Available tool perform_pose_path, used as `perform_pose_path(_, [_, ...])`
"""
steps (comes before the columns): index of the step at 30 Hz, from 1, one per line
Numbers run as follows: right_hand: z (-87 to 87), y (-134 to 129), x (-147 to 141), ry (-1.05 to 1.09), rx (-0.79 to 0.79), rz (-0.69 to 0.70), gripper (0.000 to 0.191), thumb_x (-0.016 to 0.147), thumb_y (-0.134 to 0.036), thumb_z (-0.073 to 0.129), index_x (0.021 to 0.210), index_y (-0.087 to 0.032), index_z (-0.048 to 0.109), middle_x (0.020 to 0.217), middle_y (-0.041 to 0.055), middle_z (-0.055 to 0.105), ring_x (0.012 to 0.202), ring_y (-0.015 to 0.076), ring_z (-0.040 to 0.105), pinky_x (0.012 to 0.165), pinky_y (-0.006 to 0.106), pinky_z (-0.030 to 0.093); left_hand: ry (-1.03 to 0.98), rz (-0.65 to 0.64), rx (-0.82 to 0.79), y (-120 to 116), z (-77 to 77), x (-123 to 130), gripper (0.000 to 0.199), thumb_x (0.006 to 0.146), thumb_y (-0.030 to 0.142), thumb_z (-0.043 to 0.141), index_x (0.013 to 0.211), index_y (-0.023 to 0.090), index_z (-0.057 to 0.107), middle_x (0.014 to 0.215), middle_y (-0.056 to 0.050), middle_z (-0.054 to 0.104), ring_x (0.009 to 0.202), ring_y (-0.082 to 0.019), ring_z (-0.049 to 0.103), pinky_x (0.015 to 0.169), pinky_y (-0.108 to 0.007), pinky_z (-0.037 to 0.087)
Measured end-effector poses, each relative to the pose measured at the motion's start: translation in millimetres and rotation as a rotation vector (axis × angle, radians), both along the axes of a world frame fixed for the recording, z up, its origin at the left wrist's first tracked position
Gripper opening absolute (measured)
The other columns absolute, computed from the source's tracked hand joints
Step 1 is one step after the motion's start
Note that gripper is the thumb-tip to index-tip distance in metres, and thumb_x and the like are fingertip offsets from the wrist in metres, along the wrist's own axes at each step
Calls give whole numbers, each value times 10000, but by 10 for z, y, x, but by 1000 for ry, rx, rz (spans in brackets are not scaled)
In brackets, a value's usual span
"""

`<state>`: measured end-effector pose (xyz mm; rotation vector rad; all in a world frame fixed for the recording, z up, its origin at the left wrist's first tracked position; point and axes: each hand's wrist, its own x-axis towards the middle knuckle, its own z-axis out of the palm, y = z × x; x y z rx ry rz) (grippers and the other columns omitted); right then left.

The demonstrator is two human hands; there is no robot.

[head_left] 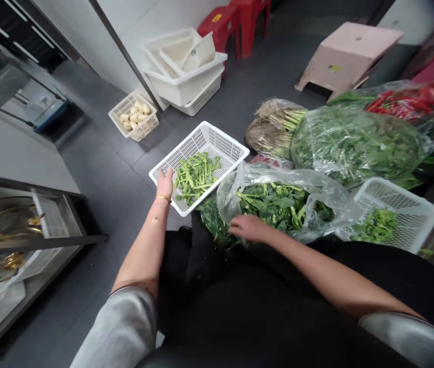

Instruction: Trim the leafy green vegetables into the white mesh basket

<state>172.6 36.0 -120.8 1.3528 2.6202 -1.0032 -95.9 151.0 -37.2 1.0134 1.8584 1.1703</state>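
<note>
My left hand (165,183) grips the near left rim of a white plastic basket (220,141), its thumb over the edge. Cut green stems (196,176) lie inside that basket. To the right, my right hand (248,227) is closed at the near edge of an open clear plastic bag (320,186); what its fingers hold is too small to make out. Dark leafy greens (278,204) fill the bag, and more leaves hang out beside my right hand.
Bagged greens (355,143), spring onions (272,128) and red chillies (412,101) lie beyond the bag. A second basket (418,217) holds greens at right. Stacked white bins (182,84), a small basket (124,108), a pink stool (349,56) and a metal shelf (86,243) surround the floor.
</note>
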Motion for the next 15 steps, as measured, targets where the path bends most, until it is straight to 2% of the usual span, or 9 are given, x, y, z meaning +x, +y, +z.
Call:
perform_pose_path(1, [-115,212,166,-88,-41,-166,356,913,-456,392,965,-198,632,978,89,652,870,199,599,765,309,406,-16,-23,29,26,32,-6,455,804,475,567,1125,153,538,920,-92,640,863,-203,620,709,-313,501])
perform_pose_path(3, [-347,601,428,-206,-68,-361,345,900,-400,425,1064,-145,588,1113,162,607,961,247,585,805,355,405,-124,-164,23,-37,96,118,455,819,484,535,1137,160,559,932,-96,654,851,-205,634,736,-339,511])
perform_pose_path(5, [-555,860,552,-247,-107,-397,385,824,-359,552,1096,-87,561,1165,232,568,1018,299,564,830,397,397,-143,-374,-24,-178,128,379,413,810,465,551,1075,155,617,871,-97,670,809,-219,645,756,-373,515])
perform_pose_path(6, [-634,927,568,-245,-139,-389,383,782,-334,604,1065,-77,572,1139,238,581,1008,305,568,826,396,399,-102,-460,-38,-253,119,533,368,791,434,586,1036,166,645,866,-96,676,834,-232,645,794,-388,507])
perform_pose_path(8, [-711,948,560,-209,-197,-364,289,742,-295,637,942,-89,607,1008,199,636,929,281,592,790,366,411,10,-663,-35,-381,40,833,293,738,331,655,1002,204,676,973,-97,684,1004,-266,611,937,-418,443])
perform_pose_path(10, [-655,856,571,-151,-235,-341,187,741,-305,626,779,-122,614,840,123,657,821,238,603,734,323,420,103,-928,4,-483,-106,1068,346,709,221,661,1055,236,664,1145,-94,646,1205,-280,501,1071,-442,306])
perform_pose_path(12, [-462,701,640,-88,-259,-320,240,760,-367,590,649,-155,579,687,41,621,703,187,585,664,285,421,195,-1144,57,-577,-258,1221,485,668,135,656,1140,244,622,1305,-95,553,1326,-281,368,1125,-465,172])
perform_pose_path(14, [-159,528,735,103,-337,-315,320,752,-450,576,607,-166,564,603,-13,570,625,150,553,610,263,423,267,-1246,120,-689,-337,1308,602,627,107,672,1207,233,573,1397,-110,459,1369,-296,287,1130,-490,94])
perform_pose_path(15, [17,449,770,248,-411,-316,340,732,-487,586,624,-166,577,597,-24,564,615,141,548,601,260,431,270,-1265,149,-756,-334,1334,630,618,121,686,1226,223,555,1399,-123,454,1363,-308,296,1125,-497,94])
